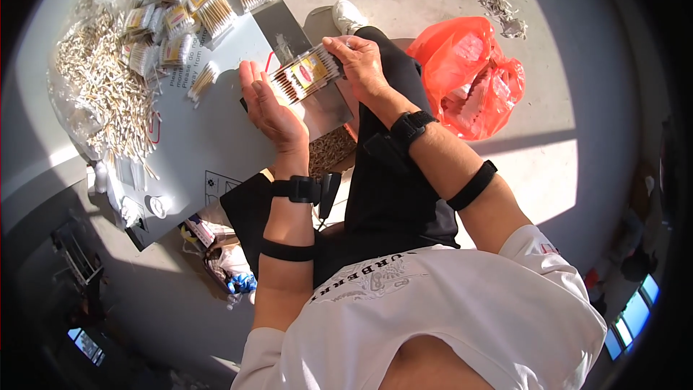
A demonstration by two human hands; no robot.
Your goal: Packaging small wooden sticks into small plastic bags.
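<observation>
A clear packet of cotton swabs [309, 74] with a yellow and red label is held up over the near right edge of the table. My right hand [361, 71] pinches its right end between thumb and fingers. At the packet's other end, my left hand [273, 112] has its fingers stretched out, palm toward the packet; whether they touch is hard to tell. On the grey table [209, 130], a small loose bunch of swabs [204, 82] lies left of my left hand. Beyond it are several filled packets [177, 18].
A large heap of loose cotton swabs [108, 79] covers the table's left side, partly in clear plastic. An open red plastic bag [469, 76] stands on the floor to the right. A box of mixed items [224, 256] sits below the table's near edge.
</observation>
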